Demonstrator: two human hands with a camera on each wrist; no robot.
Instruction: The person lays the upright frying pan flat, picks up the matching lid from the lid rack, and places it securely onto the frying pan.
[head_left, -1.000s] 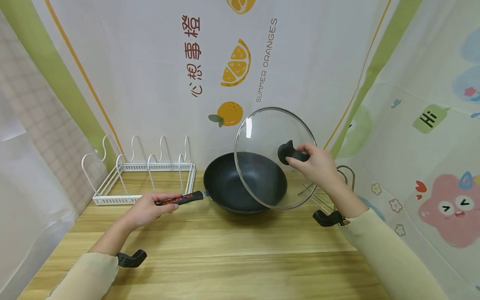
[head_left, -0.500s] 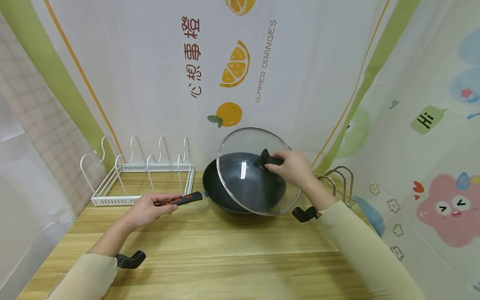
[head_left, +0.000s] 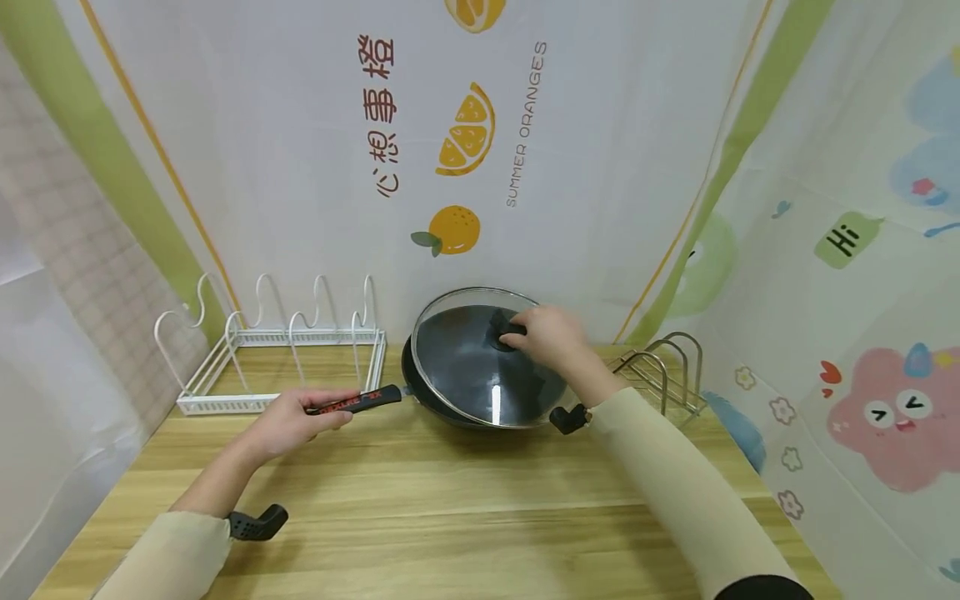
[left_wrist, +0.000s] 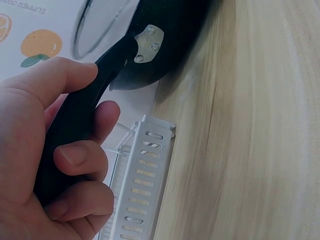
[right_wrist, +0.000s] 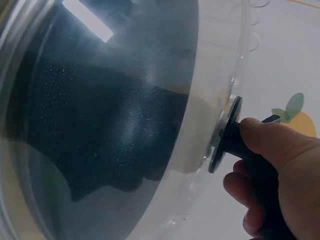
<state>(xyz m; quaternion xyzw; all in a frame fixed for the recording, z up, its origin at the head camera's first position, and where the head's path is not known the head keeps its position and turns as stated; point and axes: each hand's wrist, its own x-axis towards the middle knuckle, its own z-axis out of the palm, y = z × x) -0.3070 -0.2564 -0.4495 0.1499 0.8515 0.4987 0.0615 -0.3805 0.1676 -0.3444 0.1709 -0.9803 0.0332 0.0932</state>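
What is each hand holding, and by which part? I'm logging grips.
The left hand grips the wok by its long handle; the right hand grips the glass lid by its black knob.

Hidden and cut-off parts, all three views

Head view: right hand (head_left: 546, 336) covers most of the black lid knob (head_left: 501, 327); red lettering on the black pan handle (head_left: 352, 402) too small to read, its rear end buried in the left hand (head_left: 288, 421). Right wrist view: round glass lid (right_wrist: 125, 100) cut by top, left and bottom edges; whether its rim meets the black non-stick wok (head_left: 427, 392) cannot be told. Left wrist view: white wire rack (left_wrist: 142, 185) cut off below.
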